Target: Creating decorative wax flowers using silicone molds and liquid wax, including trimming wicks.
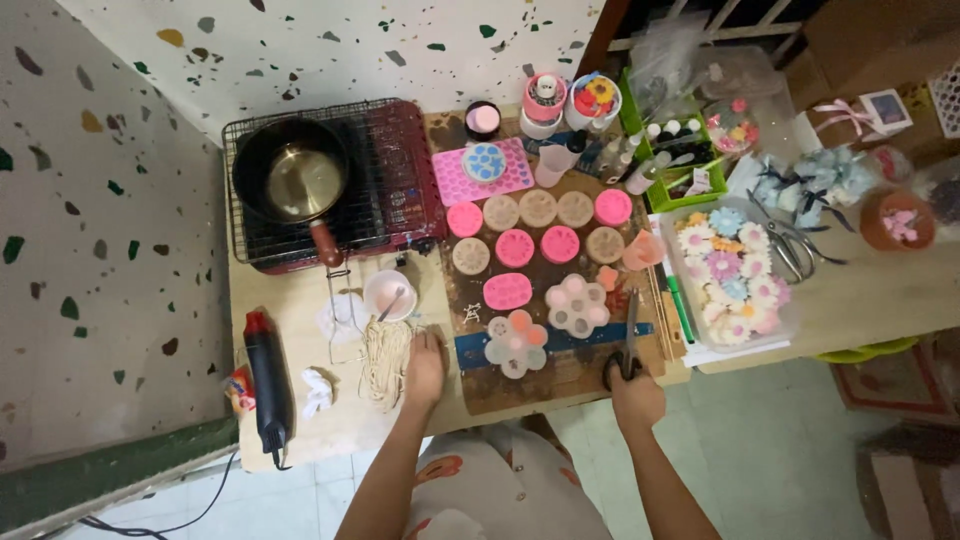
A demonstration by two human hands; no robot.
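Observation:
My left hand [425, 368] rests on a bundle of cream-coloured string [383, 362] lying on the wooden table [300, 420], fingers pressing its right side. My right hand [634, 396] grips the black handles of a pair of scissors [630, 335] whose blades point away from me across a dark work board [560, 385]. Between the hands sits a flower-shaped mould [515, 343] with pink and white cells. A second flower-shaped mould [577, 305] lies just beyond it.
Several round pink and tan silicone moulds [515, 247] cover the board. A black pan [290, 180] stands on a red stove with a wire rack [400, 190] at the back left. A black heat gun [268, 375] lies left; a tray of flower shapes [728, 275] lies right.

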